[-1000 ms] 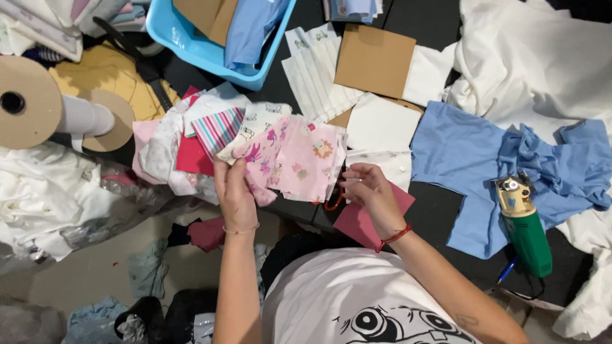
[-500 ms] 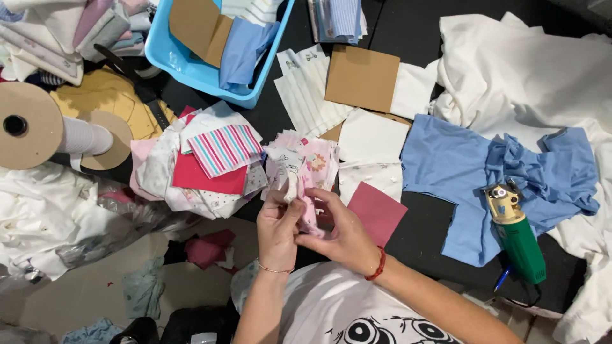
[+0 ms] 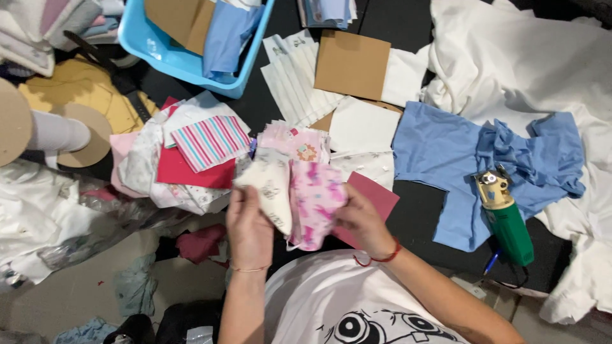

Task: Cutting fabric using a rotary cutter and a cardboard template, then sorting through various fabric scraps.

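Left hand (image 3: 250, 224) pinches a cream printed fabric piece (image 3: 271, 191), fingers closed on it; right hand (image 3: 361, 220) grips a pink patterned fabric piece (image 3: 313, 202), clamped on its right edge. Both pieces held together above the near edge of the black table (image 3: 421, 216), touching each other. Just beside: striped pink cloth swatch (image 3: 209, 141) on a red fabric square (image 3: 188, 171), left. Green handheld electric cutter (image 3: 505, 216) lies on light blue cut fabric (image 3: 440, 153), right side. Blue plastic bin (image 3: 185, 60) at far edge.

Two hands, left hand (image 3: 250, 224), right hand (image 3: 360, 218), one blue bin (image 3: 167, 58), one green cutter (image 3: 507, 218), one cardboard square (image 3: 351, 65)
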